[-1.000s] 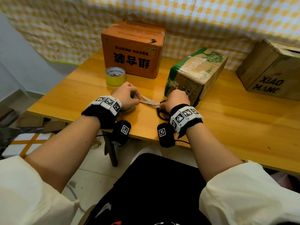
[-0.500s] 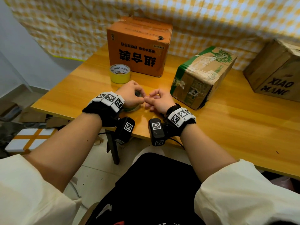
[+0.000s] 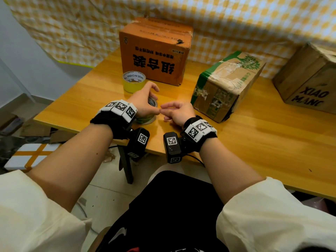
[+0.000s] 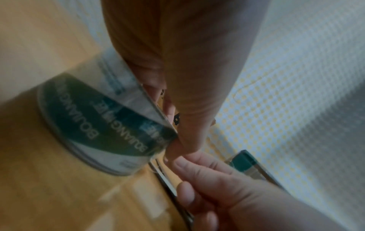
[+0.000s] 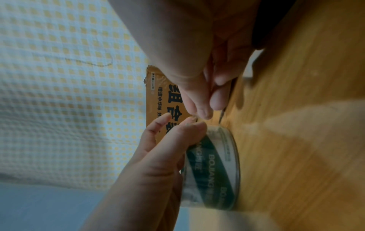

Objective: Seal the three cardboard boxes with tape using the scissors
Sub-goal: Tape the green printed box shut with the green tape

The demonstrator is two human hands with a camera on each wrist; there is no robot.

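My left hand [image 3: 145, 102] grips a green-and-white tape roll [image 3: 148, 119] lying flat near the table's front edge. My right hand [image 3: 177, 111] has its fingers curled, and its thumb and forefinger pinch at the tape's loose end by my left thumb, as the left wrist view shows on the roll [image 4: 94, 125]. The scissors [image 4: 171, 187] lie on the table under my right hand; only a black handle [image 3: 199, 117] peeks out by the wrist. Three boxes stand behind: an orange box [image 3: 154, 51], a green-and-brown box [image 3: 227, 84] and a brown box [image 3: 309, 79].
A yellow tape roll [image 3: 134, 81] sits in front of the orange box, just beyond my left hand. The wooden table [image 3: 263, 142] has a checked cloth hanging behind it. Cardboard and a taped white box lie on the floor at the left.
A second ago my right hand held the scissors, blades toward my left hand. It has put them down and moved left to the roll's edge. The left hand stays on the roll.
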